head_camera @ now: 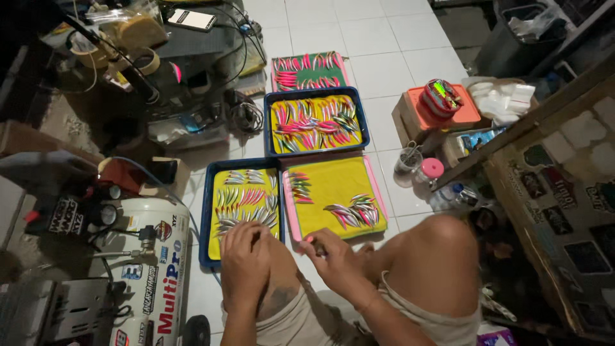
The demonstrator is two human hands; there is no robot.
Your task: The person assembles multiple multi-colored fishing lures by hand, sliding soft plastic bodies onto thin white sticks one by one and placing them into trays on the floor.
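Yellow-lined, the blue tray (206, 211) of fishing lures (246, 206) is touched at its near edge by the left hand (245, 258), fingers curled together, while one small lure (318, 250), pinched in the right hand (333, 259), could be dropped, scattering the rows.

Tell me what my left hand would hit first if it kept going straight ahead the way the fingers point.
Your left hand points up the blue-rimmed tray with yellow lining. It would likely meet the nearest row of slim silvery fishing lures first, though its height above them is unclear.
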